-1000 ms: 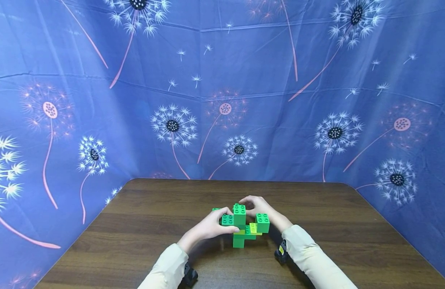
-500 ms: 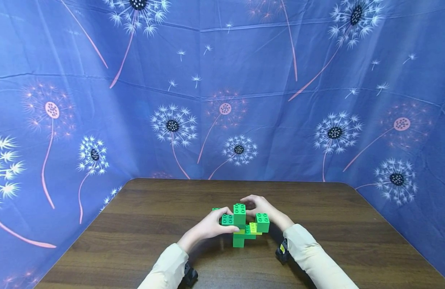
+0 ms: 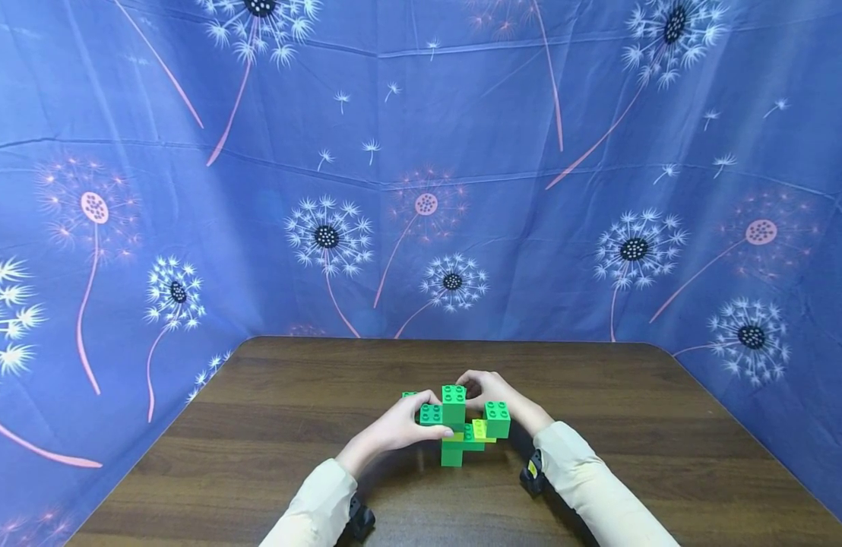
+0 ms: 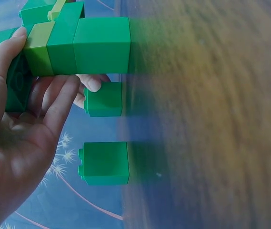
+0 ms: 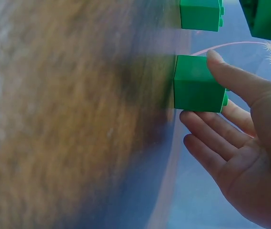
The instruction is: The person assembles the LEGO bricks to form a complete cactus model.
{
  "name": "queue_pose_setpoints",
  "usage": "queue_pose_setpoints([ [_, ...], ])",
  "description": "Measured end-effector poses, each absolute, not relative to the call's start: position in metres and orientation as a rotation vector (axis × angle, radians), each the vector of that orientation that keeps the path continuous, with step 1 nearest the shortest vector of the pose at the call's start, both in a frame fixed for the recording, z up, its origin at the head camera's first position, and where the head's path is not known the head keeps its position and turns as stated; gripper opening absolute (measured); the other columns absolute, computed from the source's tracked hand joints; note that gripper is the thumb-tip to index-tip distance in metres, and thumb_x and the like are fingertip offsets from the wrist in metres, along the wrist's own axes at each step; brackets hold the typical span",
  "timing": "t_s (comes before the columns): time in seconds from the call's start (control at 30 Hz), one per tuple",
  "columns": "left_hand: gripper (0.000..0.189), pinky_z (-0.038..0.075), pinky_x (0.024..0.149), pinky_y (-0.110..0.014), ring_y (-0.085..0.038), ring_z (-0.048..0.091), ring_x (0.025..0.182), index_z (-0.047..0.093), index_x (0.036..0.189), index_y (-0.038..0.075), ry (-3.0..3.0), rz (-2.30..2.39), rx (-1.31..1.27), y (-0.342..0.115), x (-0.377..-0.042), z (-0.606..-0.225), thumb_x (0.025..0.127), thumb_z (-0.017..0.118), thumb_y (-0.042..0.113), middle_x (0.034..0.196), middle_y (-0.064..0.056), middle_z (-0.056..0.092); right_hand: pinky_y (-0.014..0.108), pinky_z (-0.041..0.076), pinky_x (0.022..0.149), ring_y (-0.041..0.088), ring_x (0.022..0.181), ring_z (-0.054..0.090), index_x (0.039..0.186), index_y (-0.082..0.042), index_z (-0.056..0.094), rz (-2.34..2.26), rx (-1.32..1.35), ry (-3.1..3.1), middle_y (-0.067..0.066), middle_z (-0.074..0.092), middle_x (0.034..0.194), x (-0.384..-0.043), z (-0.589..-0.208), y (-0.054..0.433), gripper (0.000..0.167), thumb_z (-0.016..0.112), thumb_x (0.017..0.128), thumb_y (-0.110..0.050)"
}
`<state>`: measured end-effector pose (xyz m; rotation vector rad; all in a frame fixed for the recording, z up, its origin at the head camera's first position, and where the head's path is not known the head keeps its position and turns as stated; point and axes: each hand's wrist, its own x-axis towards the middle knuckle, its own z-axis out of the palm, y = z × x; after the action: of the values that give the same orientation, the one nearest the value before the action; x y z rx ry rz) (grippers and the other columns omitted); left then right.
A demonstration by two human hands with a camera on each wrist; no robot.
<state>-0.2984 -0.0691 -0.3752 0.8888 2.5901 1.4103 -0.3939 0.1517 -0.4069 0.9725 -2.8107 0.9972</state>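
Observation:
My left hand (image 3: 397,425) grips a structure of green and yellow-green toy building blocks (image 3: 454,410), thumb on the near side and fingers behind it. In the left wrist view its green lower block (image 4: 102,45) reaches down to the wooden table. Behind the structure, my right hand (image 3: 492,391) pinches a green building block (image 5: 197,86) standing on the table, thumb on one side and fingers on the other. That block is mostly hidden by the structure in the head view. Another loose green block (image 4: 105,163) stands beside it on the table.
The brown wooden table (image 3: 270,456) fills the lower part of the head view. A blue cloth with dandelion prints (image 3: 530,251) hangs behind and along the sides. A black wrist camera (image 3: 533,475) is strapped below the right sleeve.

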Motion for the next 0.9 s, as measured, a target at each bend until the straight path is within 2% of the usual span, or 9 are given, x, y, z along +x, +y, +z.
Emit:
queue_pose_setpoints([
  [0.27, 0.024, 0.042, 0.071, -0.022, -0.004, 0.051, 0.074, 0.056, 0.096, 0.010, 2.567, 1.399, 0.883, -0.069, -0.317, -0.395, 0.082, 0.073, 0.021, 0.081, 0.005, 0.059, 0.030, 0.053, 0.072, 0.024, 0.082, 0.067, 0.102, 0.000, 0.063, 1.021, 0.980, -2.809, 0.013, 0.070, 0.090, -0.392, -0.406, 0.155, 0.025, 0.072, 0.080, -0.008],
  [0.6, 0.028, 0.043, 0.072, -0.022, -0.004, 0.053, 0.075, 0.056, 0.094, 0.015, 2.565, 1.385, 0.893, -0.072, -0.324, -0.405, 0.081, 0.074, 0.032, 0.079, 0.009, 0.061, 0.034, 0.053, 0.075, 0.026, 0.088, 0.065, 0.112, 0.003, 0.061, 1.095, 0.942, -2.797, 0.014, 0.068, 0.098, -0.390, -0.405, 0.161, 0.034, 0.071, 0.081, -0.007],
  [0.9, 0.029, 0.043, 0.070, -0.022, -0.003, 0.052, 0.072, 0.055, 0.095, 0.014, 2.565, 1.374, 0.912, -0.073, -0.325, -0.404, 0.081, 0.073, 0.033, 0.078, 0.009, 0.060, 0.032, 0.053, 0.074, 0.029, 0.087, 0.065, 0.106, 0.002, 0.062, 1.099, 0.932, -2.738, 0.013, 0.068, 0.094, -0.388, -0.398, 0.165, 0.032, 0.074, 0.079, -0.012],
])
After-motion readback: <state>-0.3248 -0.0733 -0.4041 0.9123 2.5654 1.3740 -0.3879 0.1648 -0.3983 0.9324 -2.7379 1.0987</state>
